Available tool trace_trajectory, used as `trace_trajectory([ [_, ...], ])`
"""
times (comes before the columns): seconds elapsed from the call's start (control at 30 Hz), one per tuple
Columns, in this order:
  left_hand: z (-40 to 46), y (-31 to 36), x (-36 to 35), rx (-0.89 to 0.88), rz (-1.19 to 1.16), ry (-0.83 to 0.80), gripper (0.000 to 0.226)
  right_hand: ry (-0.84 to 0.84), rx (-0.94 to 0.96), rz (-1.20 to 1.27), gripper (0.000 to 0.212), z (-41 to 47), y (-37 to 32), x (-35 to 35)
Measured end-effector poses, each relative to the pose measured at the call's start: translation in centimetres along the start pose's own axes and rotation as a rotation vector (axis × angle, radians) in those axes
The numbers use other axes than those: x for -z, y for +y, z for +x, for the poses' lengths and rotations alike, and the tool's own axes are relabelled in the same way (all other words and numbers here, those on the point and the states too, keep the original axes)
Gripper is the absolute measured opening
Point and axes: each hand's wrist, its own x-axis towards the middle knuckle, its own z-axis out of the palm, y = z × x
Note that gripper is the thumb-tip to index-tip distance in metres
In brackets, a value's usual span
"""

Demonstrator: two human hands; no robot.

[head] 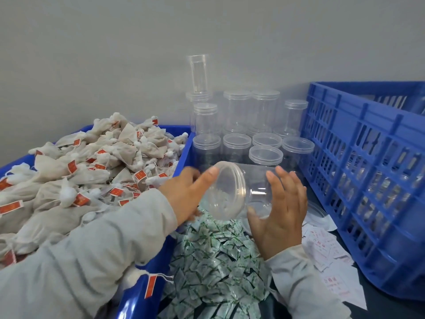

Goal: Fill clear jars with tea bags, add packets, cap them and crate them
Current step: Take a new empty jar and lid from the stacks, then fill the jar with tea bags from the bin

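Evidently an empty clear jar [250, 192] is gripped sideways by the right hand [279, 212], its lid [226, 191] grasped by the left hand [187, 192]; uncapping is judged underway, then filling from tea bags [96, 166] leftward.

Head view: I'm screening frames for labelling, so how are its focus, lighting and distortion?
Head view: even, soft light, no hard shadows; the tea bags are fairly sharp; the clear jar held between the left hand and right hand has faint edges with small glints; wide-angle bending splays the blue crate; the tall upright tube looks smeared.
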Motion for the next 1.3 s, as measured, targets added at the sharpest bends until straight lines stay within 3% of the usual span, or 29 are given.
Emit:
trace_trajectory([
  [0.03,-0.1,-0.2,0.1,-0.214,0.121,0.075,0.096,-0.034,-0.015,0.000,0.094,0.1,0.1,0.1],
  [0.1,-0.4,-0.1,0.5,-0.534,0.248,0.018,0.094,-0.093,-0.040,0.009,0.100,0.0,0.1,0.2],
  [0.23,0.1,-1.0,0.1,-0.766,0.632,-0.038,0.114,-0.150,-0.074,0.044,0.104,-0.1,0.0,0.0],
  [0.3,0.2,-1.0,-0.1,-0.756,0.665,-0.005,0.105,-0.165,-0.069,0.026,0.103,-0.2,0.1,-0.1],
  [0.53,0.3,-0.8,-0.1,-0.449,0.324,0.037,0.077,-0.165,0.016,-0.096,0.102,-0.4,0.3,-0.4],
  [0.67,1.3,-1.1,0.1,-0.226,-0.020,0.086,0.067,-0.078,-0.206,-0.090,0.100,-0.1,1.5,0.0],
  [0.77,1.5,-1.3,0.4,-0.210,0.146,0.143,0.065,0.013,-0.368,-0.039,0.092,0.3,2.6,0.3],
  [0.93,1.7,-1.6,0.2,-0.279,0.323,0.204,0.086,0.008,-0.466,0.070,0.091,0.2,2.0,0.1],
  [1.17,3.3,-1.3,-0.1,-0.286,0.484,0.275,0.096,0.023,-0.443,0.128,0.094,0.2,0.9,-0.1],
  [1.3,4.0,-1.7,1.1,-0.280,0.496,0.423,0.085,-0.028,-0.441,0.138,0.098,-0.1,0.4,-0.1],
])
